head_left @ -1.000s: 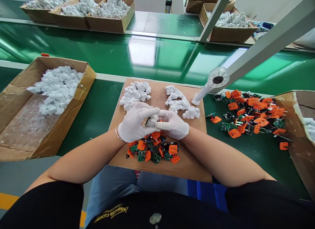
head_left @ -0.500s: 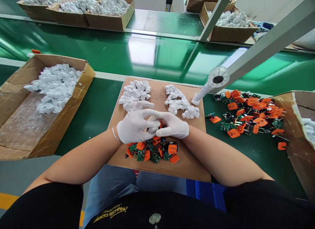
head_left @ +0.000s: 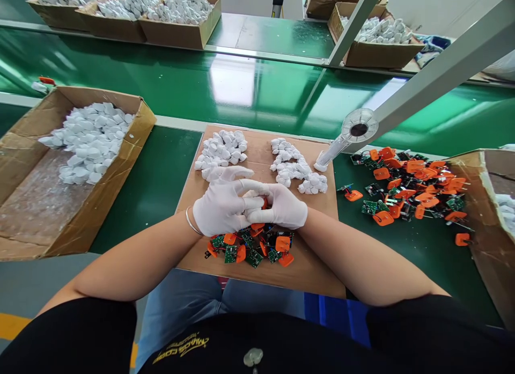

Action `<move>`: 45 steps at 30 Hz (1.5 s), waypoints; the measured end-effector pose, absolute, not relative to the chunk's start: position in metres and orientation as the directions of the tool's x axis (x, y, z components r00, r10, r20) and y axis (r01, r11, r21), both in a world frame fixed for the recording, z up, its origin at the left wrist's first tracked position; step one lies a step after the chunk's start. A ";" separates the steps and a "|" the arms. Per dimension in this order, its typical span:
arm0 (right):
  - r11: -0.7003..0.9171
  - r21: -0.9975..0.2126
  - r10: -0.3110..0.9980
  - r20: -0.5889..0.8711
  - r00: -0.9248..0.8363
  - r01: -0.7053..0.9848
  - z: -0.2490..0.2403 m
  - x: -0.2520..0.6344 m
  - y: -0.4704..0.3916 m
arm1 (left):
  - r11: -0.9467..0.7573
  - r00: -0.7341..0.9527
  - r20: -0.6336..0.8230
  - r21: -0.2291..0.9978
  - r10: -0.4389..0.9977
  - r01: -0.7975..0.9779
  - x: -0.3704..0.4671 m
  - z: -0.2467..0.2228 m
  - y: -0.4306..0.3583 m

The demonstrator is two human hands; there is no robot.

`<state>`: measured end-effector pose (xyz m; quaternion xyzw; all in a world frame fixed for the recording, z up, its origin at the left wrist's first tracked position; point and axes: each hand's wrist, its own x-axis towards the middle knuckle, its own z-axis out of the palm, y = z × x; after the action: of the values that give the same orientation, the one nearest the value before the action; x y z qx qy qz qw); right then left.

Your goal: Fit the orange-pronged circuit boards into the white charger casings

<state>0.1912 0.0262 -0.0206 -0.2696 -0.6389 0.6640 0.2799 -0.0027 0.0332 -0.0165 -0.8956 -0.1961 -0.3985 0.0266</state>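
My left hand [head_left: 221, 206] and my right hand [head_left: 284, 206], both in white gloves, meet over the brown board [head_left: 314, 256]. Their closed fingers come together around a small white plastic piece, which the gloves now almost wholly cover. A bit of orange shows between the fingers; I cannot tell whether it belongs to the held piece. Directly below the hands lies a pile of green circuit boards [head_left: 253, 257] with orange tabs [head_left: 282, 243]. Beyond my left hand is a heap of white plastic pieces [head_left: 222, 148], and another white heap [head_left: 290, 162] lies beyond my right hand.
A cardboard box of white pieces [head_left: 140, 119] stands at left. At right are more orange-tabbed circuit boards [head_left: 426, 186] and another box [head_left: 469, 175]. A clear plastic stem with a round head [head_left: 359, 128] leans by the grey post [head_left: 434, 68]. Further boxes [head_left: 173, 33] line the far shelf.
The fingers of my left hand have closed in toward my right hand, covering the white piece that showed between them before. The piles look the same.
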 end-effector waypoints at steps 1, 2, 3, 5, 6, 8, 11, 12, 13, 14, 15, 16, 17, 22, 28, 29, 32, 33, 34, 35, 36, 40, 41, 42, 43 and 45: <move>-0.043 -0.998 0.729 -0.006 -0.684 -0.037 -0.022 0.191 0.026 | -0.921 0.596 0.728 0.129 0.339 0.367 -0.003 -0.017 0.034; -0.065 -0.996 0.744 -0.011 -0.669 -0.056 -0.023 0.191 0.026 | -0.919 0.588 0.729 0.145 0.350 0.368 -0.002 -0.016 0.034; -0.094 -0.992 0.754 -0.016 -0.657 -0.084 -0.024 0.191 0.026 | -0.915 0.581 0.730 0.154 0.359 0.372 -0.002 -0.016 0.034; -0.171 -0.972 0.756 -0.023 -0.654 -0.163 -0.026 0.190 0.026 | -0.902 0.571 0.719 0.187 0.396 0.390 -0.002 -0.013 0.034; -0.211 -0.955 0.753 -0.021 -0.658 -0.211 -0.027 0.190 0.026 | -0.888 0.557 0.712 0.217 0.428 0.405 -0.002 -0.012 0.034; -0.294 -0.908 0.743 -0.021 -0.669 -0.298 -0.029 0.192 0.027 | -0.863 0.514 0.710 0.285 0.482 0.416 -0.002 -0.009 0.033; -0.394 -0.835 0.750 -0.052 -0.659 -0.383 -0.031 0.194 0.029 | -0.852 0.456 0.737 0.321 0.499 0.413 -0.004 -0.004 0.034; -0.410 -0.822 0.758 -0.064 -0.649 -0.396 -0.031 0.195 0.030 | -0.858 0.455 0.743 0.318 0.490 0.404 -0.005 -0.003 0.035; -0.412 -0.816 0.765 -0.070 -0.640 -0.405 -0.032 0.195 0.031 | -0.862 0.460 0.744 0.319 0.486 0.395 -0.006 -0.002 0.035; -0.403 -0.817 0.773 -0.064 -0.631 -0.411 -0.032 0.195 0.032 | -0.865 0.469 0.738 0.324 0.485 0.383 -0.006 -0.002 0.035; -0.391 -0.822 0.776 -0.052 -0.628 -0.414 -0.032 0.195 0.032 | -0.865 0.484 0.725 0.337 0.491 0.373 -0.007 -0.001 0.035; -0.378 -0.828 0.773 -0.037 -0.633 -0.414 -0.032 0.194 0.033 | -0.862 0.500 0.707 0.353 0.501 0.365 -0.007 -0.001 0.035; -0.364 -0.835 0.766 -0.018 -0.642 -0.411 -0.032 0.193 0.033 | -0.857 0.514 0.687 0.372 0.513 0.357 -0.008 -0.001 0.035; -0.296 -0.875 0.756 0.030 -0.654 -0.382 -0.036 0.189 0.030 | -0.840 0.555 0.632 0.440 0.541 0.318 -0.007 -0.004 0.033; -0.314 -0.875 0.779 -0.015 -0.627 -0.369 -0.033 0.187 0.025 | -0.866 0.495 0.714 0.364 0.495 0.341 -0.006 -0.013 0.038; -0.327 -0.867 0.764 -0.008 -0.645 -0.377 -0.032 0.187 0.025 | -0.878 0.497 0.728 0.344 0.473 0.332 -0.005 -0.014 0.039; -0.303 -0.869 0.732 0.050 -0.679 -0.391 -0.028 0.187 0.026 | -0.907 0.493 0.767 0.293 0.411 0.302 -0.004 -0.014 0.040; -0.273 -0.881 0.735 0.068 -0.674 -0.386 -0.028 0.187 0.026 | -0.908 0.502 0.761 0.291 0.410 0.302 -0.004 -0.014 0.040; -0.240 -0.895 0.744 0.080 -0.664 -0.377 -0.027 0.187 0.026 | -0.907 0.515 0.750 0.291 0.414 0.305 -0.004 -0.015 0.040; -0.212 -0.906 0.754 0.087 -0.651 -0.366 -0.027 0.186 0.026 | -0.905 0.530 0.737 0.291 0.419 0.310 -0.004 -0.015 0.041; -0.192 -0.915 0.765 0.087 -0.638 -0.355 -0.027 0.186 0.026 | -0.905 0.546 0.725 0.294 0.420 0.307 -0.004 -0.015 0.041; -0.145 -0.926 0.814 0.088 -0.574 -0.348 -0.028 0.189 0.026 | -0.908 0.490 0.767 0.315 0.415 0.277 -0.005 -0.015 0.041; -0.093 -0.928 0.852 0.113 -0.511 -0.360 -0.029 0.190 0.026 | -0.891 0.437 0.781 0.339 0.445 0.302 -0.006 -0.014 0.041; -0.008 -0.935 0.901 0.147 -0.408 -0.355 -0.030 0.192 0.028 | -0.860 0.370 0.788 0.378 0.493 0.342 -0.008 -0.014 0.041; 0.102 -0.947 0.944 0.188 -0.269 -0.305 -0.032 0.194 0.029 | -0.813 0.292 0.779 0.435 0.555 0.386 -0.010 -0.013 0.042; 0.293 -0.956 0.956 0.293 0.006 -0.013 -0.036 0.197 0.033 | -0.665 0.092 0.702 0.614 0.707 0.426 -0.018 -0.011 0.048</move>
<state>0.1969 0.0335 -0.0360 -0.4181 -0.5641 0.4226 0.5731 -0.0176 0.0477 -0.0106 -0.7278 -0.3891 -0.5502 -0.1274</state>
